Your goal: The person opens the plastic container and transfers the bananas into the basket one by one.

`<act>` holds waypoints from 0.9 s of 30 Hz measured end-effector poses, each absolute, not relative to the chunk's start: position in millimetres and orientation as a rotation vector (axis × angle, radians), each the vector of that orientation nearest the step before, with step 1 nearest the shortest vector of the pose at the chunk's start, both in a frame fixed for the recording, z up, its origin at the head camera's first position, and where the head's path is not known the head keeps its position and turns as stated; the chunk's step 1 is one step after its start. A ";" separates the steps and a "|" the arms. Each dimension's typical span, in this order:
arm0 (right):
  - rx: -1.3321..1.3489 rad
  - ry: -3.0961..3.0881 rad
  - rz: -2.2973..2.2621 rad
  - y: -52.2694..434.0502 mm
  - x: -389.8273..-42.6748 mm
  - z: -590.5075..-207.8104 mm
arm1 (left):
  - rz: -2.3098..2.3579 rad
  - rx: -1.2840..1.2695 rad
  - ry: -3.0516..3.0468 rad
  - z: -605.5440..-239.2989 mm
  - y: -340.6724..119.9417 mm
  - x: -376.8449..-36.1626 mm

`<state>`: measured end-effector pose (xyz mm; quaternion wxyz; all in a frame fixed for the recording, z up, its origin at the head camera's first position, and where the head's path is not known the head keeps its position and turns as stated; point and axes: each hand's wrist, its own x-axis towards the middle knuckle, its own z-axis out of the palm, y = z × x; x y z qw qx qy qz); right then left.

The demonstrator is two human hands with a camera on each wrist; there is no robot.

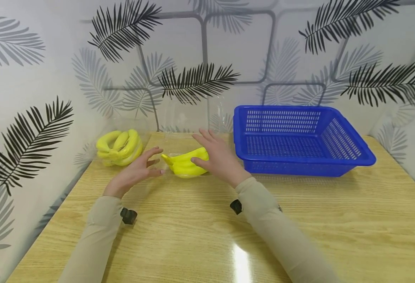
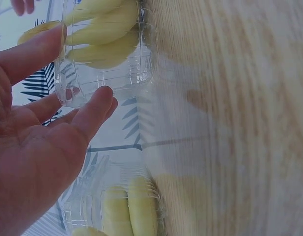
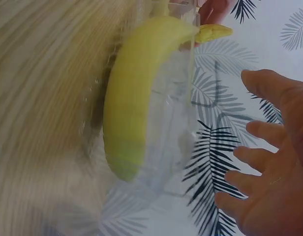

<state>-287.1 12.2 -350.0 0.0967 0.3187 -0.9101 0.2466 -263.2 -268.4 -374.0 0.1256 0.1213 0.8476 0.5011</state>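
Head view: banana bunch (image 1: 185,164) (in clear container) lies between two spread hands.

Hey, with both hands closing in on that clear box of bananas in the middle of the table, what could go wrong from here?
The clear box is nearly invisible against the wall, so the left hand or right hand may misjudge its edges. Its walls look thin; a hard squeeze from both sides might buckle it. The second box of bananas and the blue basket stand close on either side, so a wide sweep might knock them.
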 end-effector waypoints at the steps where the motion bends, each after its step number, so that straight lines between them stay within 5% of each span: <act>1: 0.948 -2.714 0.723 8.2 -289.1 -351.5 | 1.460 0.351 2.470 -374.4 -268.8 -263.3; 27: 1.047 -3.084 0.499 -17.8 -319.8 -378.2 | 1.462 0.346 2.466 -376.0 -268.7 -264.3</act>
